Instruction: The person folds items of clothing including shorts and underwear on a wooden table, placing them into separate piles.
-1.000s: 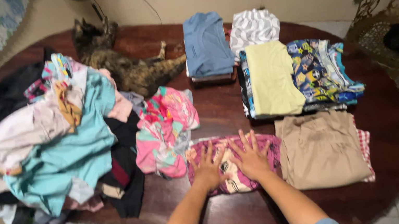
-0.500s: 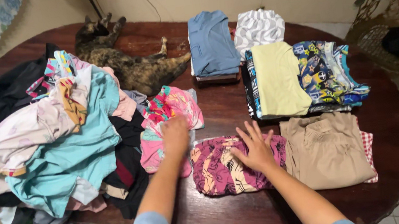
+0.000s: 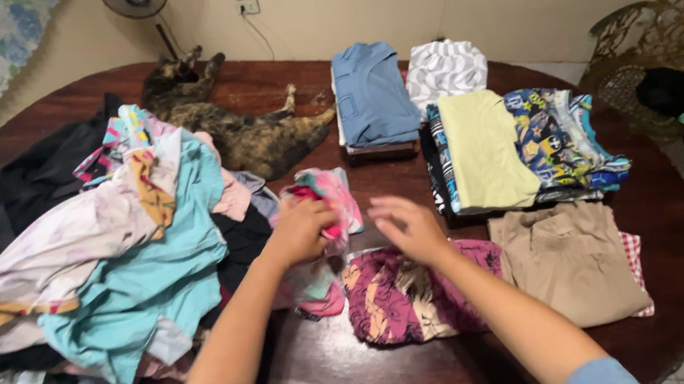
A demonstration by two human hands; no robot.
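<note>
A big heap of unfolded clothes [image 3: 90, 257] covers the left end of the round wooden table [image 3: 659, 199], with a teal garment and pale pieces on top and dark cloth beneath. Behind the heap, toward the far edge, a tortoiseshell cat [image 3: 246, 125] lies stretched out on the wood.

Just right of the heap, the left hand [image 3: 301, 230] is closed around a pink patterned garment [image 3: 334, 198], gripping it in a bunch so that part of it stands lifted off the table while the rest hangs down toward the near edge. The right hand [image 3: 406, 227] hovers close beside it, fingers loosely curled and empty, above a folded purple floral garment [image 3: 403, 296] that lies flat near the near edge.

Farther back at the middle of the table a folded blue shirt [image 3: 371, 93] rests on a dark flat thing, with a grey-and-white patterned piece [image 3: 445, 68] just to its right. In front of those sits a folded pale yellow garment [image 3: 485, 148], touching a stack of blue printed clothes [image 3: 565, 141]. Near the right edge a folded tan garment [image 3: 569, 262] lies on top of a red checked cloth [image 3: 631, 253]. Beyond the table's right side stands an ornate metal chair [image 3: 680, 33] with dark clothing on its seat.
</note>
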